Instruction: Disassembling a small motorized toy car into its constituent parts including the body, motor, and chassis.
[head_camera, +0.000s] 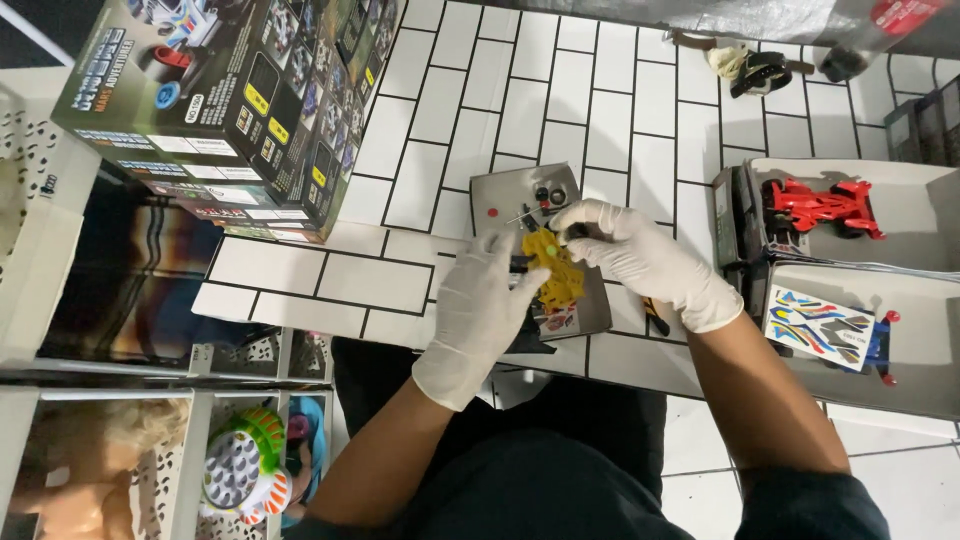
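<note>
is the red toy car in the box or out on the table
In the box. The red car lies inside an open grey tray on the right, clear of both gloved hands, which hold a yellow part.

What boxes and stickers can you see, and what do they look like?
Toy car box: top left on the tiled table, big, dark green-grey with small car pictures and yellow patches.
Sticker sheet: right, in the lower grey tray, white with blue, yellow and red shapes.
Small sticker: on the grey tray under the gloved hands, beside the yellow parts frame; too small to make out.
No screens or signs.
</note>
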